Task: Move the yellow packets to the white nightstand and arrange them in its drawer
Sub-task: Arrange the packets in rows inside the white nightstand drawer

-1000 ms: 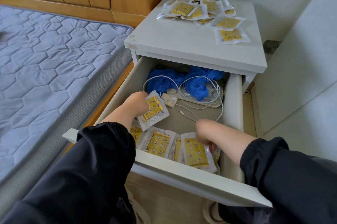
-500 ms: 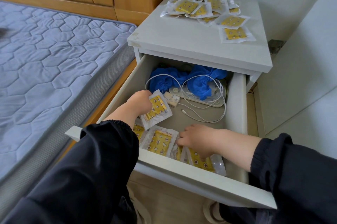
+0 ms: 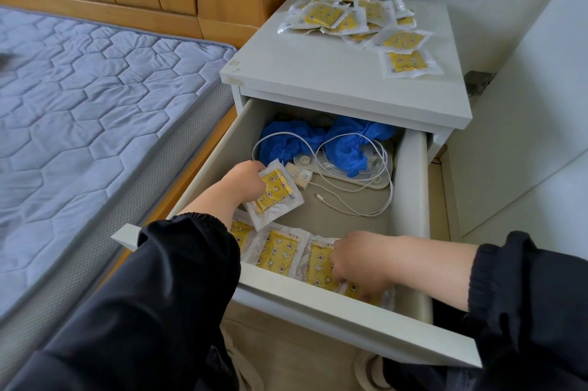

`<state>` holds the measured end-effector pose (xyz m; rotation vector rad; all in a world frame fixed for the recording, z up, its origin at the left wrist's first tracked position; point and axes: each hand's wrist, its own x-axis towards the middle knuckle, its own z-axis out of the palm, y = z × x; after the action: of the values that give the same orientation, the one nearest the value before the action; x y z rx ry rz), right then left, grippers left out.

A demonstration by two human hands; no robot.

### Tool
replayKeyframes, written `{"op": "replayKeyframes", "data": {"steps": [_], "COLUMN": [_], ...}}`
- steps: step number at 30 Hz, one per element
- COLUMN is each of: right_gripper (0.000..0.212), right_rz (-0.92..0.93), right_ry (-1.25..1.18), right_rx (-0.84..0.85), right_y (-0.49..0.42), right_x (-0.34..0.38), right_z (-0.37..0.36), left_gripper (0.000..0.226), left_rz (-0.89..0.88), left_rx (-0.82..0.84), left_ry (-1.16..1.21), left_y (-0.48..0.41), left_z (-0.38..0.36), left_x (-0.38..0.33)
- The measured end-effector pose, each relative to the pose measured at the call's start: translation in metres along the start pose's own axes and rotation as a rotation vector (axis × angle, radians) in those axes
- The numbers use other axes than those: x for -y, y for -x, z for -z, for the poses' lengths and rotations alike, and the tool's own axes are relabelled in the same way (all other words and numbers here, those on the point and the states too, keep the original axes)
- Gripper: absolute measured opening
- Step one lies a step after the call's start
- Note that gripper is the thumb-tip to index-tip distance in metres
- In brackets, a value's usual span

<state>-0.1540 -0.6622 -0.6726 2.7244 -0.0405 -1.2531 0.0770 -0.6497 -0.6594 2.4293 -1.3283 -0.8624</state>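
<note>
The white nightstand (image 3: 318, 78) has its drawer (image 3: 410, 199) pulled open. Inside it, my left hand (image 3: 245, 179) holds one yellow packet (image 3: 275, 195) tilted above the drawer floor. A row of yellow packets (image 3: 280, 252) lies flat along the drawer's front edge. My right hand (image 3: 361, 261) rests on the rightmost packets of that row, fingers pointing down at them; whether it grips one is hidden. A loose pile of yellow packets (image 3: 362, 20) lies at the back of the nightstand top.
Blue cloth (image 3: 343, 144), a white cable (image 3: 359, 196) and a small white plug (image 3: 299, 176) fill the back of the drawer. A bed with a grey quilted mattress (image 3: 95, 98) stands to the left. A white wall panel (image 3: 525, 136) is close on the right.
My right hand has shifted along the front row, from its right end toward the middle and back onto the rightmost packets. The left hand has kept hold of its packet.
</note>
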Motion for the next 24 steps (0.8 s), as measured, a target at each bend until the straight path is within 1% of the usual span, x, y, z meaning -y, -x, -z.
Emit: {"op": "replayKeyframes", "data": {"steps": [2,3,4,6,7,9,10,11,12,13,14,15,16,19,21,22,24], "right_gripper": [0.041,0.045,0.047,0.046,0.047,0.054,0.059,0.063,0.062,0.055,0.044,0.034,0.027,0.017,0.009,0.007,0.018], "right_rz": [-0.012,-0.047,-0.104,-0.236,-0.318,-0.479,-0.542,-0.577,-0.574,-0.539,-0.489,-0.455,-0.457,-0.544,-0.573,-0.578,-0.571], "right_ry": [-0.087,-0.218,-0.4,-0.751,-0.873,-1.095,-1.224,-1.367,-1.531,-1.72,-1.905,-2.04,-2.095,-2.049,-2.026,-2.01,-1.952], "right_rx": [0.025,0.014,-0.021,-0.168,-0.28,-0.497,-0.563,-0.58,-0.569,-0.548,-0.526,-0.521,-0.526,-0.549,-0.502,-0.463,-0.392], "right_y": [0.004,0.007,0.012,0.021,0.022,0.02,0.017,0.013,0.008,0.004,-0.001,-0.005,-0.009,-0.029,-0.045,-0.054,-0.069], "right_x": [0.0,-0.003,-0.007,-0.017,-0.023,-0.039,-0.046,-0.052,-0.057,-0.061,-0.062,-0.062,-0.061,-0.057,-0.051,-0.047,-0.036], "right_z": [0.002,0.004,0.007,0.014,0.016,0.02,0.021,0.022,0.023,0.026,0.029,0.034,0.037,0.047,0.055,0.061,0.069], "left_gripper": [0.053,0.051,0.049,0.043,0.041,0.037,0.035,0.034,0.034,0.033,0.033,0.032,0.032,0.029,0.031,0.036,0.054], "left_rz": [0.004,0.001,-0.002,-0.007,-0.011,-0.022,-0.034,-0.051,-0.074,-0.098,-0.118,-0.135,-0.148,-0.136,-0.096,-0.078,-0.057], "left_rx": [0.012,0.019,0.023,0.038,0.054,0.113,0.154,0.195,0.229,0.256,0.273,0.28,0.281,0.271,0.245,0.217,0.151], "left_ry": [0.034,0.051,0.071,0.127,0.156,0.213,0.238,0.259,0.273,0.283,0.289,0.28,0.246,0.025,-0.155,-0.211,-0.226], "left_y": [0.002,0.002,0.003,0.005,0.007,0.01,0.012,0.013,0.015,0.016,0.016,0.016,0.017,0.016,0.017,0.018,0.017], "left_z": [0.002,0.003,0.004,0.007,0.009,0.013,0.014,0.015,0.016,0.016,0.017,0.018,0.019,0.019,0.019,0.018,0.018], "left_x": [-0.002,-0.003,-0.004,-0.007,-0.009,-0.013,-0.014,-0.015,-0.017,-0.018,-0.018,-0.018,-0.017,-0.009,-0.003,-0.001,0.003]}}
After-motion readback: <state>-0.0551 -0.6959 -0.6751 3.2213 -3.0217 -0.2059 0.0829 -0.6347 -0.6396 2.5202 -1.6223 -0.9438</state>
